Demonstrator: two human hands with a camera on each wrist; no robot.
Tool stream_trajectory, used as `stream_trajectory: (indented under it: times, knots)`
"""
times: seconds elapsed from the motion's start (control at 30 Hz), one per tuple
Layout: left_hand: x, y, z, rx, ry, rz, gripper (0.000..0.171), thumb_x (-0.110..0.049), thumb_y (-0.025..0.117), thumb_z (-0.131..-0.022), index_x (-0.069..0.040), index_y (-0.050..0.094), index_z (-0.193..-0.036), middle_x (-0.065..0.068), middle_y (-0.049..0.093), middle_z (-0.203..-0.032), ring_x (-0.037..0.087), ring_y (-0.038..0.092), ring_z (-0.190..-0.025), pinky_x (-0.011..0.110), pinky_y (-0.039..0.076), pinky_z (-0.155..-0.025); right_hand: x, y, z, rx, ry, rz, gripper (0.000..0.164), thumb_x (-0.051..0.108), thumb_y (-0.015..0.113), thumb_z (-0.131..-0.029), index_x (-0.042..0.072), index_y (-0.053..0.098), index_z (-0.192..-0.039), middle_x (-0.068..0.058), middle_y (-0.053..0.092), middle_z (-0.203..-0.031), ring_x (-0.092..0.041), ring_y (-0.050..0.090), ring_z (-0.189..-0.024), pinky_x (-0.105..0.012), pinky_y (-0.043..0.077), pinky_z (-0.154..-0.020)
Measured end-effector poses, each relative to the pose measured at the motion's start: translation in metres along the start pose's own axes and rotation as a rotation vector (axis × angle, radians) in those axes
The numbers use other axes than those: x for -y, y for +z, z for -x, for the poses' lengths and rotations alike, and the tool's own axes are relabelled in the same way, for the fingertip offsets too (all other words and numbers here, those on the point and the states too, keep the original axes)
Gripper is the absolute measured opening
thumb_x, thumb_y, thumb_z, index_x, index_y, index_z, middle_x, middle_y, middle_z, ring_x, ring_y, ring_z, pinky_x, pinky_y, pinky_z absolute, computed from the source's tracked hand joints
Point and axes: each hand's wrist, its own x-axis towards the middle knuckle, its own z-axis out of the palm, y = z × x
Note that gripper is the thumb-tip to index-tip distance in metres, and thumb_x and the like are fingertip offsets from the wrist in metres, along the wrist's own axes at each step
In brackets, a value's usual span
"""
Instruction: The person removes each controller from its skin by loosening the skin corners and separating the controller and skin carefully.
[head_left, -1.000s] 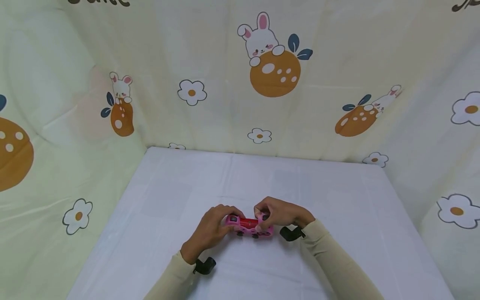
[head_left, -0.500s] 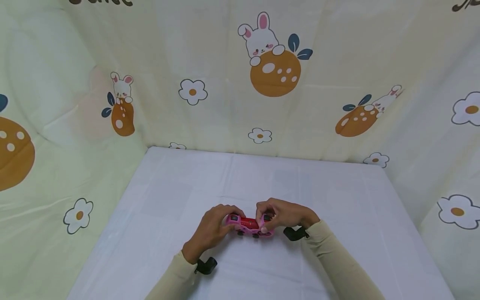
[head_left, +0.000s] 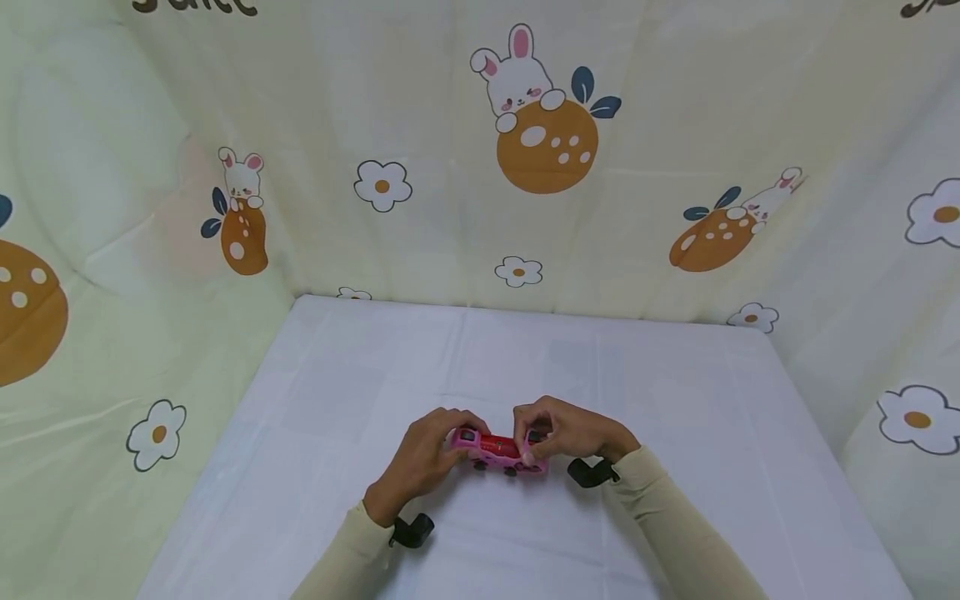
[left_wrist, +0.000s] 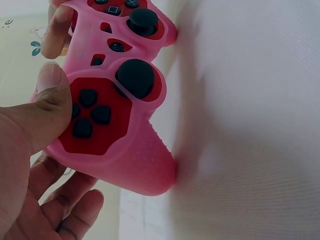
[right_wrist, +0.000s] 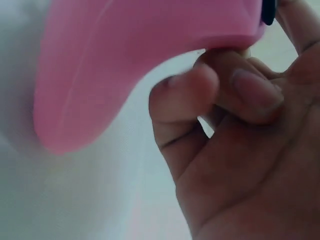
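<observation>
A red game controller (head_left: 498,446) wears a pink silicone cover (left_wrist: 90,45). It stands on its handle tips on the white cloth, and its red back edge shows upward between my hands. In the left wrist view, its black direction buttons (left_wrist: 89,116) and thumbsticks show through the cover's cutouts. My left hand (head_left: 423,454) grips the left end, thumb beside the direction buttons and fingers behind. At the other end, my right hand (head_left: 566,427) pinches the cover's upper edge with thumb and forefinger. The right wrist view has the pink right handle (right_wrist: 85,80) beside that hand's curled fingers.
A white cloth (head_left: 637,392) covers the table under both hands. Curtains (head_left: 420,100) printed with rabbits, oranges and flowers stand behind and at both sides. Black wrist cameras (head_left: 412,531) sit below each hand.
My right hand has shifted slightly to the right along the controller, and its pinch sits a little differently on the cover. My left hand keeps its grip nearly in place.
</observation>
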Motion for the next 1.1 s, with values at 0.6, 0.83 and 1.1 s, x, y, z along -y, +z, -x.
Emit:
stream_trajectory:
  times: [0.6,0.83,1.1]
  knots:
    - [-0.002,0.001,-0.006,0.009,-0.046,0.002,0.03,-0.013,0.082,-0.093,-0.03,0.073,-0.116,-0.012,0.076,-0.116,0.009,0.063,-0.099,0.031,0.054,-0.086,-0.004,-0.002,0.011,-0.084,0.007,0.004,0.005,0.009,0.084,-0.089,0.009,0.08,-0.092,-0.013,0.054,-0.085,-0.014,0.047,-0.076,-0.024,0.043,-0.069]
    - [0.0,-0.001,-0.007,0.008,-0.054,-0.002,0.03,-0.014,0.083,-0.093,-0.031,0.073,-0.116,-0.013,0.076,-0.116,0.009,0.062,-0.098,0.03,0.052,-0.084,-0.002,0.001,0.013,-0.151,0.014,0.013,0.017,0.008,0.082,-0.092,0.012,0.073,-0.105,-0.011,0.068,-0.097,-0.01,0.052,-0.08,-0.026,0.046,-0.069]
    - [-0.002,0.0,-0.007,0.001,-0.027,0.005,0.026,-0.019,0.083,-0.091,-0.028,0.074,-0.115,-0.012,0.077,-0.115,0.011,0.064,-0.097,0.029,0.051,-0.083,-0.004,0.005,0.017,-0.231,0.04,0.03,0.015,0.009,0.089,-0.084,0.014,0.082,-0.097,-0.002,0.062,-0.083,-0.005,0.045,-0.069,-0.022,0.041,-0.061]
